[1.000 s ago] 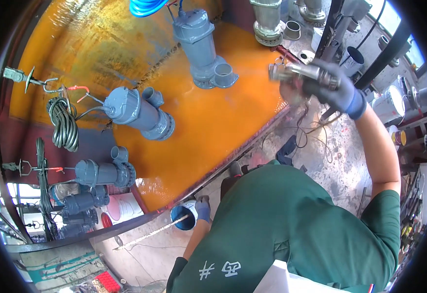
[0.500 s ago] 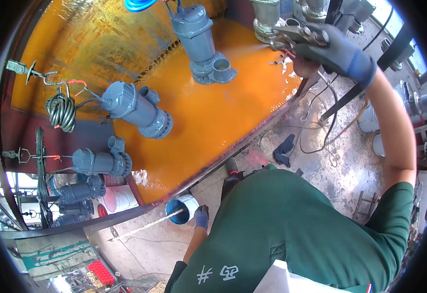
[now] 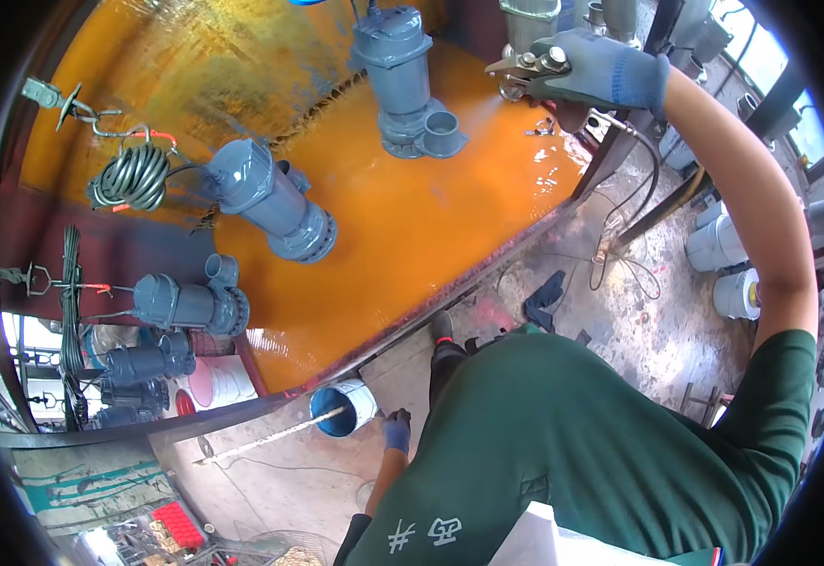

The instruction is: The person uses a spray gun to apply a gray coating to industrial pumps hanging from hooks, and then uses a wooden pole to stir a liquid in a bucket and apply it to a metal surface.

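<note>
My right hand (image 3: 610,74), in a blue-grey work glove, is raised at the upper right, wrapped round a metal spray gun (image 3: 518,72). A pale mist leaves the gun toward the outlet of a grey-painted pump (image 3: 401,85), which hangs over orange liquid. Low beside the bucket (image 3: 363,401) is my left hand (image 3: 397,430), also gloved; it is too small in view to show how its fingers lie. The bucket is white with blue paint inside, and a pale stick (image 3: 271,440) leans out of it. A hose (image 3: 652,156) trails from the gun.
A wide trough (image 3: 412,292) of orange liquid has a raised front edge. More grey pumps (image 3: 271,203) hang at the left, with a coiled cable (image 3: 131,174). Unpainted metal pumps (image 3: 530,24) stand at the far right. A dark cloth (image 3: 544,300) and loose hoses lie on the floor.
My right hand with the spray gun has shifted slightly left and turned, its mist now shorter. The central pump appears further right. My left hand has drawn slightly away from the bucket.
</note>
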Available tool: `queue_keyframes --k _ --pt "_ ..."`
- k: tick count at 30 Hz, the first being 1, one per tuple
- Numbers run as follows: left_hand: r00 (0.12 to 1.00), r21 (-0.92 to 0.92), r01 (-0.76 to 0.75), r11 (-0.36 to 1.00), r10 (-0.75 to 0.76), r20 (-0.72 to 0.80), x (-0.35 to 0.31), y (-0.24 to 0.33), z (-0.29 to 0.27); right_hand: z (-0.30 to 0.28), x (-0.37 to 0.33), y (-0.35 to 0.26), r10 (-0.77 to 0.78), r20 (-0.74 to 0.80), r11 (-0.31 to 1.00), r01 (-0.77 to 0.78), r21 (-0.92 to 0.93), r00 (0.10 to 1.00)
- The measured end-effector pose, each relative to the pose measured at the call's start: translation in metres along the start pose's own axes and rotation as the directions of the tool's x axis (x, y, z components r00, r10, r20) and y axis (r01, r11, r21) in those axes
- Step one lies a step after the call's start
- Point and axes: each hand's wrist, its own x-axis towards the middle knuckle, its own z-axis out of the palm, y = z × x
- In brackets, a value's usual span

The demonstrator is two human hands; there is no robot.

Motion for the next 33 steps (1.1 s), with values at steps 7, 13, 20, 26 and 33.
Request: queue_keyframes --k 7,13,20,26,33 --pt "0.974 -0.166 0.223 0.960 -0.227 0.001 -0.049 0.035 -0.014 0.020 -0.034 0.012 0.051 0.212 0.950 -0.113 0.291 0.976" --pt "0.981 -0.369 0.189 0.910 -0.192 0.029 -0.016 0.020 -0.005 0.119 -0.114 0.093 0.219 0.079 0.913 -0.233 0.336 0.972" --pt "0.994 -0.217 0.075 0.973 -0.089 -0.058 -0.009 0.020 0.001 0.269 -0.155 0.111 0.711 0.103 0.269 -0.404 0.874 0.696" --pt "0.980 0.227 -0.183 0.956 0.195 -0.031 -0.042 0.086 -0.031 0.414 -0.227 0.105 0.759 0.314 0.119 -0.595 0.795 0.571" --pt "1.000 0.292 0.012 0.956 -0.017 0.015 -0.033 0.039 -0.029 0.378 -0.227 0.006 0.651 0.394 0.405 -0.736 0.543 0.649"
